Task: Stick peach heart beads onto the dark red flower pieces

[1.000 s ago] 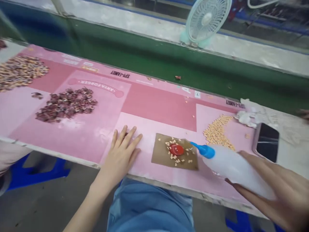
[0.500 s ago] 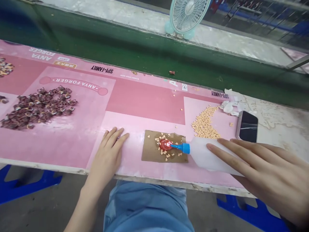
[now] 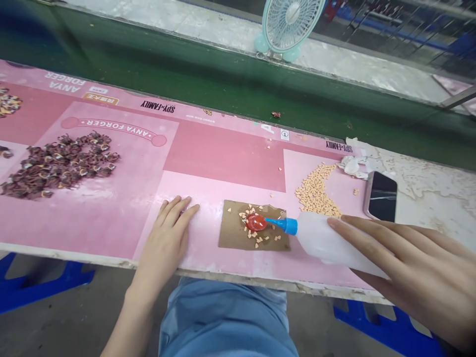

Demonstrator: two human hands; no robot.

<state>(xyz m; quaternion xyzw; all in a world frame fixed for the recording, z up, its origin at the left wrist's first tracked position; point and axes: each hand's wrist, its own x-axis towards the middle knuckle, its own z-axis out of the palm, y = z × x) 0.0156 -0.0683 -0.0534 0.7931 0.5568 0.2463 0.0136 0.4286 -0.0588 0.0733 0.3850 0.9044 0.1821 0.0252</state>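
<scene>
White bottle (image 3: 322,240), clasped in the right hand (image 3: 412,267), points at red blob (image 3: 256,222) near the table's near edge (image 3: 260,281), left hand (image 3: 165,240) flat, fingers slightly spread.

1. Card (image 3: 230,232) on the worktop (image 3: 219,153), between left hand (image 3: 164,240) and bottle (image 3: 322,238).
2. Blob (image 3: 255,222) on the card, loose bits (image 3: 256,245) around it.
3. Pile (image 3: 316,192) behind the bottle, phone (image 3: 383,196) to the pile's right.
4. Fan (image 3: 292,17) at the ledge (image 3: 349,67) beyond the worktop.

right hand (image 3: 412,263) — holding bottle (image 3: 320,235) | blue nozzle (image 3: 289,226) — at red blob (image 3: 255,222)
</scene>
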